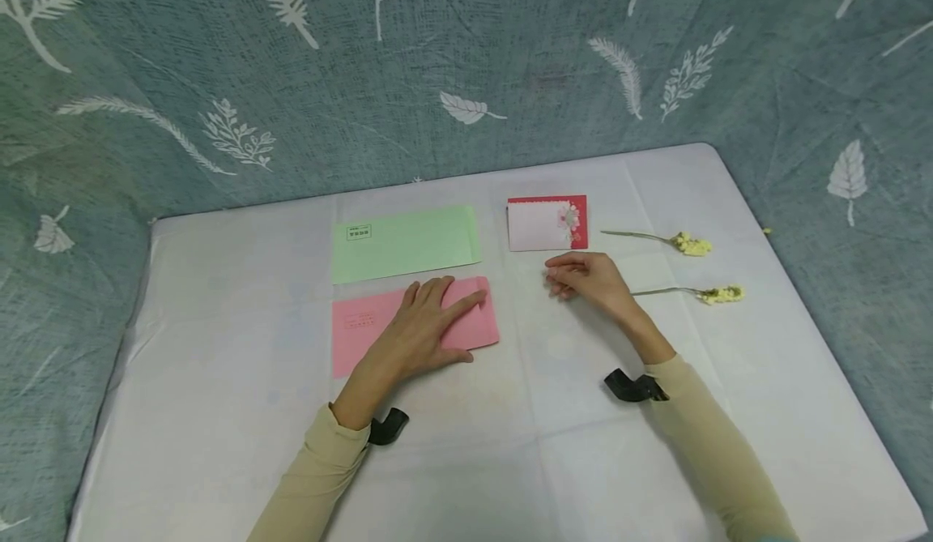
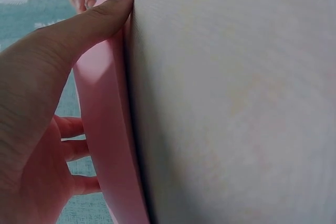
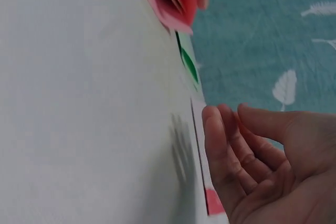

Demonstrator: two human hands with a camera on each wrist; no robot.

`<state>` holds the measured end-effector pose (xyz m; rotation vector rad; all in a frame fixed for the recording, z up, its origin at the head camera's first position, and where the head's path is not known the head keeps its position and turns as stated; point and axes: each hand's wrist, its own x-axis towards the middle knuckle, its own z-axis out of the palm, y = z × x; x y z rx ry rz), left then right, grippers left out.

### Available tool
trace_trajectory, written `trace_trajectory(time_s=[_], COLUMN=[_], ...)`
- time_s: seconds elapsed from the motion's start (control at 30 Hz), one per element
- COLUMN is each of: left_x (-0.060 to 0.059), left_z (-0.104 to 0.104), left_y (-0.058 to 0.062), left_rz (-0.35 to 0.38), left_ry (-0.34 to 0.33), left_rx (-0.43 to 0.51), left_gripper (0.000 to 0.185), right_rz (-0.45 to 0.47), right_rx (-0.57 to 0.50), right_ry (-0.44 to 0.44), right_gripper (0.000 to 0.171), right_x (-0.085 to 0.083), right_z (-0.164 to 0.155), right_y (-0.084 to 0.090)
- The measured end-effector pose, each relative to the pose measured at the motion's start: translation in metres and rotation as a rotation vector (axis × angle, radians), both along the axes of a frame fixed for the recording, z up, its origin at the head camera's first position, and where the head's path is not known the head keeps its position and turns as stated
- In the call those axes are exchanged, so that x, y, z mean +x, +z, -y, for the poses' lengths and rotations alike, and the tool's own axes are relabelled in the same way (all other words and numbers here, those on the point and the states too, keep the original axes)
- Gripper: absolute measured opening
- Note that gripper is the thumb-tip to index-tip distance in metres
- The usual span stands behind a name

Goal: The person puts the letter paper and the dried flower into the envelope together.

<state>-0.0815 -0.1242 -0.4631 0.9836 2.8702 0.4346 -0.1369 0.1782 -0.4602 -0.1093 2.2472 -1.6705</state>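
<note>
My left hand [image 1: 419, 327] spans the pink envelope [image 1: 357, 339], gripping it across its width with the thumb at the near edge and fingers reaching the far edge. In the right wrist view the right end of this pink envelope [image 3: 181, 17] gapes, showing brownish layers inside. Above the table, my right hand [image 1: 590, 279] hovers with fingers loosely bent and nothing between them. It is close in front of a red and white flowered card [image 1: 543, 224]. Behind the pink envelope lies a green envelope [image 1: 408, 242] with a small printed box.
To the right lie two yellow flower sprigs: the farther sprig [image 1: 688, 244] and the nearer sprig [image 1: 717, 294], its stem end partly behind my right hand. A white cloth covers the table [image 1: 219, 412]. Green leaf-patterned fabric [image 1: 510, 56] hangs along the back and sides.
</note>
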Motion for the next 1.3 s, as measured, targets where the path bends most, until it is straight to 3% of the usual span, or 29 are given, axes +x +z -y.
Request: trace_trajectory(time_s=[0.2, 0.3, 0.6, 0.73, 0.97, 1.2, 1.3], left_x=[0.0, 0.0, 0.0, 0.0, 0.0, -0.001, -0.001], left_z=[0.0, 0.001, 0.001, 0.0, 0.0, 0.001, 0.001], left_y=[0.001, 0.002, 0.002, 0.002, 0.002, 0.001, 0.001], left_rz=[0.024, 0.031, 0.021, 0.016, 0.02, 0.035, 0.045], left_ry=[0.006, 0.008, 0.009, 0.013, 0.016, 0.02, 0.025], left_rx=[0.01, 0.012, 0.025, 0.023, 0.018, 0.011, 0.016], left_gripper=[0.086, 0.085, 0.085, 0.087, 0.087, 0.087, 0.087], right_rz=[-0.065, -0.126, -0.316, -0.351, -0.292, -0.147, -0.126], right_rx=[0.089, 0.183, 0.367, 0.436, 0.494, 0.581, 0.62], right_ry=[-0.073, -0.103, -0.222, -0.281, -0.302, -0.178, -0.127], right_gripper=[0.029, 0.028, 0.027, 0.028, 0.034, 0.043, 0.044], right_x=[-0.002, 0.0, 0.016, 0.022, 0.03, 0.036, 0.038], right_z=[-0.032, -0.045, -0.089, -0.111, -0.141, -0.16, -0.167], right_y=[0.005, 0.006, 0.012, 0.016, 0.019, 0.021, 0.018])
